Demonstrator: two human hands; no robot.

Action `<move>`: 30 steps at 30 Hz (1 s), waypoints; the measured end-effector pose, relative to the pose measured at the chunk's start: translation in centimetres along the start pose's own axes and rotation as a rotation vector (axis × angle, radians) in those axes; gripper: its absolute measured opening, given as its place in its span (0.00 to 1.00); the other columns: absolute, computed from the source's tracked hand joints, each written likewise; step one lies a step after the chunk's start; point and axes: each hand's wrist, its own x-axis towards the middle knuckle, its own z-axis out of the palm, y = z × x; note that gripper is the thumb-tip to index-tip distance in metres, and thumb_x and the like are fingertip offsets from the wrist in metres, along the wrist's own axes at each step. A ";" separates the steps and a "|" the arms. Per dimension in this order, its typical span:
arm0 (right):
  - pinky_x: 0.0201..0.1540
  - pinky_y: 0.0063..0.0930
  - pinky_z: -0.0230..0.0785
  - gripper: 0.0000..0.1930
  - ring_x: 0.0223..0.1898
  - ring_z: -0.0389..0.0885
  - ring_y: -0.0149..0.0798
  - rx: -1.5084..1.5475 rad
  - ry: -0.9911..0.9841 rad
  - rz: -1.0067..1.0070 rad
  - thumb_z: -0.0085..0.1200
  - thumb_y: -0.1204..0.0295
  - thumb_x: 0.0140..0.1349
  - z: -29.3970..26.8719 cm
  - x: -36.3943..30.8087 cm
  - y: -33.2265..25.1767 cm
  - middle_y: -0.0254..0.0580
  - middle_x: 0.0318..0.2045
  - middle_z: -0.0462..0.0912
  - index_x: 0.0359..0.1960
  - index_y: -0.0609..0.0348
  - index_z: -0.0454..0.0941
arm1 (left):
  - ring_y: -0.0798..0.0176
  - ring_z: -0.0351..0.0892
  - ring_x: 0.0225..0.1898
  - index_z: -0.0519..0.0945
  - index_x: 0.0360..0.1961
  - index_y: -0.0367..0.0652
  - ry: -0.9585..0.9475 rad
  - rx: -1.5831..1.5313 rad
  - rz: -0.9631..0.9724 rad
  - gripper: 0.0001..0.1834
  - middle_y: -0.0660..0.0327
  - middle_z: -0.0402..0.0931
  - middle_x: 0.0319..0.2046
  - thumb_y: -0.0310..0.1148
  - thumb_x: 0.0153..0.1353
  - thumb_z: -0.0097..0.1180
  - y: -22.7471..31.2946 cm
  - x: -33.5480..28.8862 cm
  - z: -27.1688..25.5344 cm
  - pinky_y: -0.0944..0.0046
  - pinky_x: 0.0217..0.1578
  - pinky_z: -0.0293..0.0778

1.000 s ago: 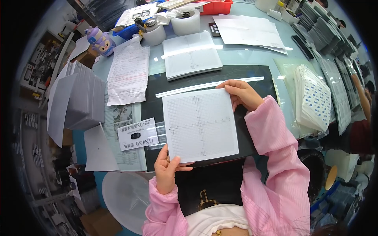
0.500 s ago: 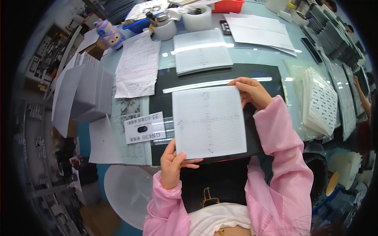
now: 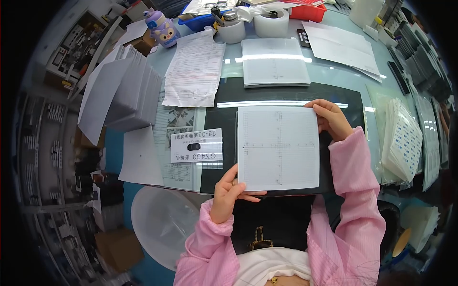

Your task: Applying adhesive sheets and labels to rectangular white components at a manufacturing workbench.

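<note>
A square, translucent white sheet [image 3: 278,152] with a fine printed grid and two crossed axes is in both my hands, above the near edge of a black mat [image 3: 344,95]. My left hand [image 3: 226,193] pinches its lower left corner, thumb on top and fingers underneath. At the upper right corner, my right hand [image 3: 332,119] grips the edge with thumb and fingers. A second edge shows along the sheet's left side; I cannot tell how many layers there are. Beyond the mat lies a stack of similar gridded sheets [image 3: 274,59].
Left of the mat lie a printed card [image 3: 196,155] with a small black oval piece, a crumpled form [image 3: 193,71] and a tall stack of grey-white sheets [image 3: 143,95]. Bagged white packs [image 3: 400,143] stand at right. Tape rolls [image 3: 271,25] and a purple bottle [image 3: 162,28] stand at the back.
The whole view has swung, so the table's things sit further right in the picture. The sheet has straightened slightly, and its grid shows more clearly. Both hands keep their hold on its corners.
</note>
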 end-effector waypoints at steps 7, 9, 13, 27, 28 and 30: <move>0.27 0.18 0.75 0.12 0.24 0.81 0.25 0.020 0.006 0.003 0.46 0.64 0.73 0.1 -0.1 0.0 0.34 0.28 0.82 0.45 0.57 0.79 | 0.42 0.84 0.45 0.54 0.67 0.28 -0.019 0.031 0.013 0.28 0.42 0.79 0.47 0.20 0.66 0.39 -0.2 -0.1 -0.1 0.59 0.41 0.85; 0.26 0.18 0.76 0.12 0.25 0.82 0.24 0.024 -0.014 -0.005 0.46 0.63 0.73 -0.2 -0.2 0.0 0.33 0.28 0.82 0.45 0.57 0.78 | 0.42 0.84 0.45 0.54 0.67 0.28 -0.024 0.032 0.021 0.28 0.42 0.79 0.47 0.19 0.65 0.39 -0.2 -0.1 -0.1 0.59 0.41 0.85; 0.24 0.17 0.76 0.12 0.24 0.82 0.24 0.061 -0.049 0.002 0.46 0.62 0.73 -0.3 -0.1 0.1 0.32 0.28 0.82 0.43 0.57 0.77 | 0.42 0.84 0.45 0.55 0.66 0.28 -0.035 0.043 0.022 0.27 0.42 0.79 0.47 0.18 0.64 0.39 -0.4 -0.1 -0.2 0.59 0.42 0.85; 0.22 0.19 0.76 0.12 0.23 0.83 0.28 0.141 -0.068 -0.006 0.49 0.61 0.71 -0.5 -0.6 -0.2 0.35 0.27 0.81 0.40 0.56 0.76 | 0.39 0.85 0.39 0.57 0.63 0.26 0.015 0.073 0.036 0.30 0.37 0.79 0.44 0.20 0.58 0.42 -0.5 0.0 0.1 0.56 0.35 0.87; 0.22 0.19 0.76 0.12 0.23 0.83 0.28 0.139 -0.058 -0.009 0.49 0.61 0.71 -0.4 -0.5 -0.2 0.35 0.27 0.81 0.40 0.56 0.76 | 0.39 0.85 0.39 0.57 0.63 0.26 0.029 0.057 0.033 0.30 0.37 0.79 0.43 0.20 0.58 0.42 -0.5 0.0 0.1 0.56 0.35 0.87; 0.22 0.19 0.76 0.12 0.23 0.83 0.28 0.163 -0.100 -0.011 0.49 0.61 0.72 -0.4 -0.6 -0.3 0.36 0.28 0.81 0.41 0.57 0.76 | 0.39 0.85 0.39 0.57 0.63 0.26 0.030 0.041 0.029 0.30 0.36 0.79 0.43 0.20 0.58 0.42 -0.4 0.0 0.1 0.56 0.34 0.87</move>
